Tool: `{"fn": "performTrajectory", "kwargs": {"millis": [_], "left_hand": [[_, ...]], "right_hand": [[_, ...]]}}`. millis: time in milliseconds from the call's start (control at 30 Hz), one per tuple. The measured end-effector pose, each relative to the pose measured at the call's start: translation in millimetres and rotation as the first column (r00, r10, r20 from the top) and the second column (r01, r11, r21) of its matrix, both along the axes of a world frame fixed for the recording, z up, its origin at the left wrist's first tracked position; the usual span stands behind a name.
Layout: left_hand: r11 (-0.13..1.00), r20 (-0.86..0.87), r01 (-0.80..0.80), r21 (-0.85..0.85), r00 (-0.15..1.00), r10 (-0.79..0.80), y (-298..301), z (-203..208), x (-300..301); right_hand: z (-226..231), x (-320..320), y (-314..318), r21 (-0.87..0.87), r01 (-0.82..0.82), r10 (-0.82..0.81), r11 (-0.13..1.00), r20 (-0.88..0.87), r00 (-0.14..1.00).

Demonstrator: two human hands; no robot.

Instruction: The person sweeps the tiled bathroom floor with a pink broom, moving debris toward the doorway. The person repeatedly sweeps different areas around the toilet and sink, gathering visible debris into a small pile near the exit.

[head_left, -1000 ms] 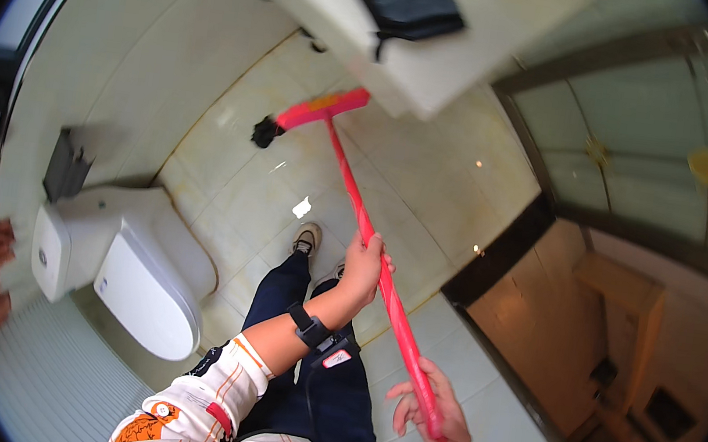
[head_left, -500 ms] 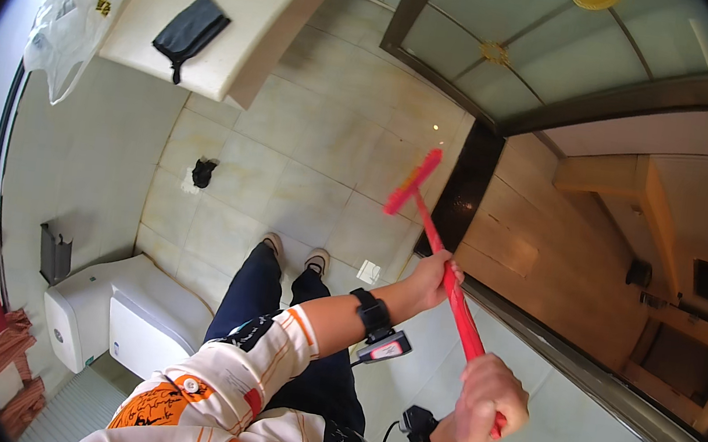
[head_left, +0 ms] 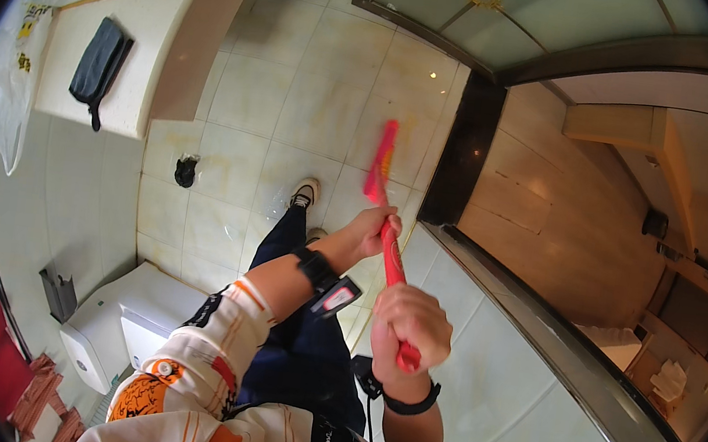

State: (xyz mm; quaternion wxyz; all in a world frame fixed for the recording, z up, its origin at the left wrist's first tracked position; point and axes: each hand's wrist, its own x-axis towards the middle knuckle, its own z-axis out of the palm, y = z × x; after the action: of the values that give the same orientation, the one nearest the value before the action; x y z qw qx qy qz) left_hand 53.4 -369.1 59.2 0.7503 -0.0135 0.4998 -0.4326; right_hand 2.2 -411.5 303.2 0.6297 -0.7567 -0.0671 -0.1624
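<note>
A long-handled floor brush (head_left: 394,261) with a red handle slants across the middle of the head view. Its pink head (head_left: 382,161), with a yellowish strip, is low over or on the pale floor tiles; contact cannot be made out. My left hand (head_left: 373,230) wraps around the handle close to the head. Lower down, my right hand (head_left: 414,324) grips the handle near its end, and the red tip sticks out below the fist. A black band with a small device (head_left: 334,294) sits on my left wrist.
A black crumpled thing (head_left: 186,170) lies on the tiles. At left stand a counter (head_left: 138,106) with a dark pouch (head_left: 101,66), a plastic bag (head_left: 4,107) and a white toilet (head_left: 145,301). To the right are a dark threshold (head_left: 465,164) and a glass-paneled door (head_left: 537,23).
The brush has swung left in view, and its head now points more nearly straight ahead. Both hands moved left with it. One foot has stepped forward, and the view has shifted.
</note>
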Motion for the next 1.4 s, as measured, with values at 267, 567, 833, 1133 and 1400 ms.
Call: {"fn": "performTrajectory", "kwargs": {"millis": [267, 567, 833, 1133, 1400], "left_hand": [[0.998, 0.128, 0.064, -0.012, 0.990, -0.062, -52, 66, 52], [0.955, -0.055, -0.061, -0.290, 0.997, 0.047, -98, -33, 143], [0.995, 0.110, -0.013, 0.103, 0.994, 0.002, 23, 31, 136], [0.980, 0.194, -0.077, -0.181, 0.975, 0.113, -51, 69, 178], [0.903, 0.037, -0.065, -0.424, 0.995, 0.089, -146, -41, 238]], "right_hand": [[76, 39, -25, 0.062, 0.126, -0.123, 0.990, -0.060, 0.991], [-40, 143, -32, -0.206, -0.042, 0.046, 0.978, 0.015, 0.999], [12, 115, -9, 0.156, 0.007, 0.005, 0.988, -0.071, 0.997], [69, 139, -46, -0.149, -0.121, 0.107, 0.981, -0.096, 0.990], [-23, 232, -105, -0.215, -0.333, 0.336, 0.918, -0.026, 0.942]]}}
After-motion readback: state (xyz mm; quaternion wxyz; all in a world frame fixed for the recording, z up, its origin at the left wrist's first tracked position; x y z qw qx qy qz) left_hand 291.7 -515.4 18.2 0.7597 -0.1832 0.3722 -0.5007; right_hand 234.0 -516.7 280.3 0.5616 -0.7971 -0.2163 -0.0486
